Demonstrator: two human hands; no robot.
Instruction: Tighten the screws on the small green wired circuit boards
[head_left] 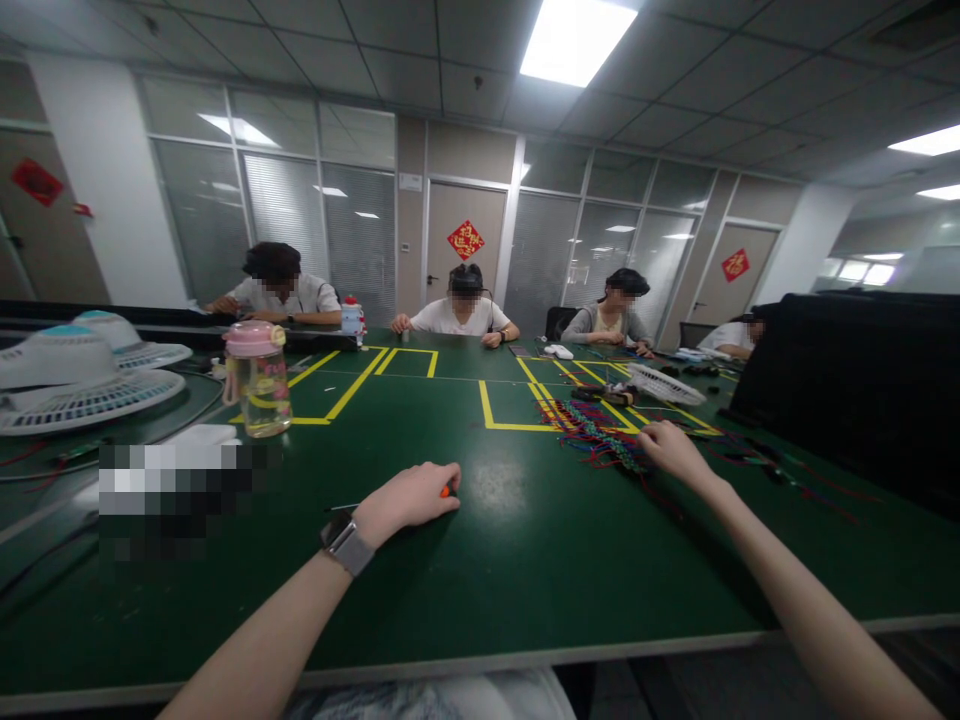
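Note:
My left hand [411, 497] rests on the green table with its fingers curled round a screwdriver [445, 491]. The orange end of the handle shows at the fingertips, and a thin metal shaft sticks out behind the wrist. Farther out to the right, my right hand [673, 455] reaches the near end of a row of small green circuit boards [600, 432] with red and blue wires. Its fingers are bent down and together at the boards; whatever is between them is hidden.
A pink-lidded bottle [259, 385] and white fan parts [90, 385] stand at left. Beyond the boards lie a white grille [664, 384] and loose wired parts [772, 460]. Yellow tape [517, 427] marks the table [465, 600]. Several people sit across; a black screen-like object [855, 390] rises at right.

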